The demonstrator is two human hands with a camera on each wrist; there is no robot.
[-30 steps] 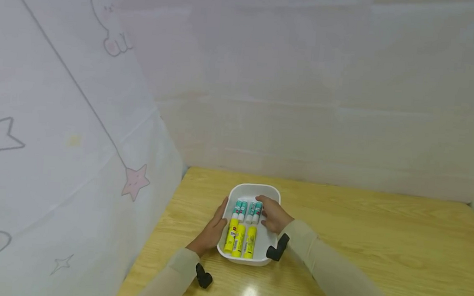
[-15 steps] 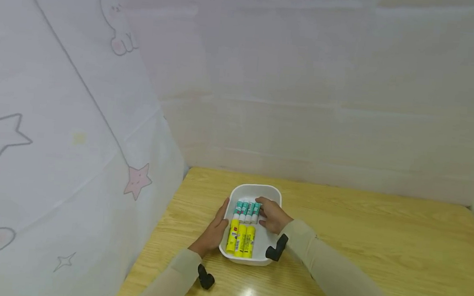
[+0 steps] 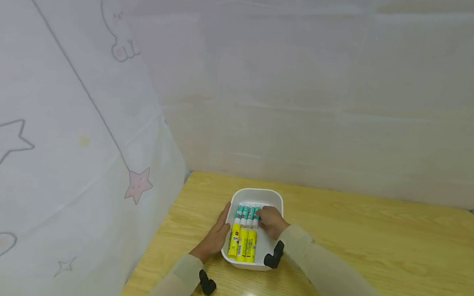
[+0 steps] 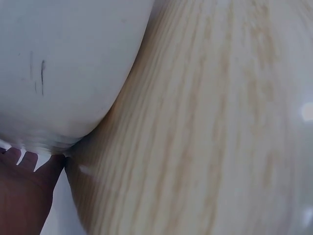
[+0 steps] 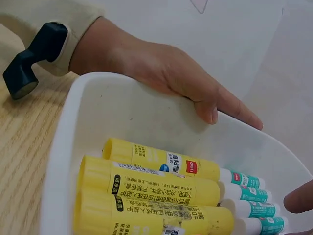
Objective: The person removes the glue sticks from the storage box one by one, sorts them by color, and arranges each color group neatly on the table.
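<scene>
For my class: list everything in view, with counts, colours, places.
Tray: one, white, on the table.
Large glue sticks: three, yellow, tray's near end.
Small glue sticks: four, green and white, just beyond them.
Table: one, yellow-brown, under the tray.
Cloth: count unclear, pale, behind and left of the table.
Sleeves: two, beige, low in the head view.
Wrist cameras: two, black, one per sleeve.
Left hand: one, on the tray's left side.
Right hand: one, inside the tray, by the small ones.

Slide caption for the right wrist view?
Three yellow cylindrical glue sticks and four smaller teal-and-white sticks lie in a white plastic tray gripped by the left hand.
</scene>
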